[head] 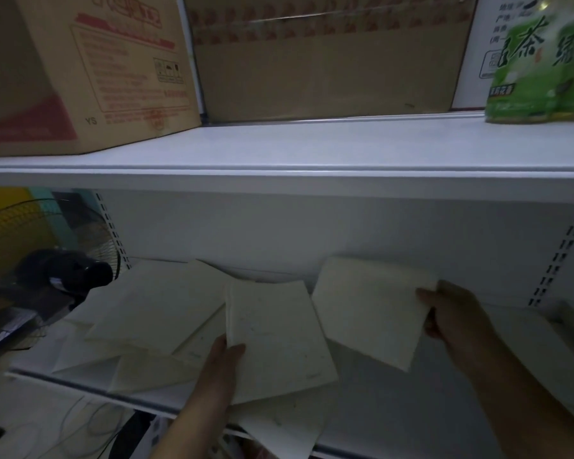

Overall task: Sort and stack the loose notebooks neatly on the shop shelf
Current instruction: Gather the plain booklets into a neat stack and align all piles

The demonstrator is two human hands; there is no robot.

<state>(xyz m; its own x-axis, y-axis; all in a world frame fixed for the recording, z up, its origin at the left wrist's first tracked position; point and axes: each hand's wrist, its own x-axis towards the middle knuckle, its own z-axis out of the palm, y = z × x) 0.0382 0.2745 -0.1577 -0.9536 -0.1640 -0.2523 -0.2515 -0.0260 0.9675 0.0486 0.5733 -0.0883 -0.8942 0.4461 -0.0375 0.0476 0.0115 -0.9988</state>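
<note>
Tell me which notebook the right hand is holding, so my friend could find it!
Look at the lower white metal shelf, under the board carrying brown cardboard boxes. Towards its right, the right hand pinches a plain cream notebook by its right edge. It alone is held apart, tilted, right of the other cream notebook in the left hand and the messy pile.

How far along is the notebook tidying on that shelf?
Barely begun: no neat stack shows yet. The left hand holds the centre notebook, the right hand pinches the right notebook. The loose notebooks on the lower shelf lie overlapping and askew, waiting to be sorted.
</note>
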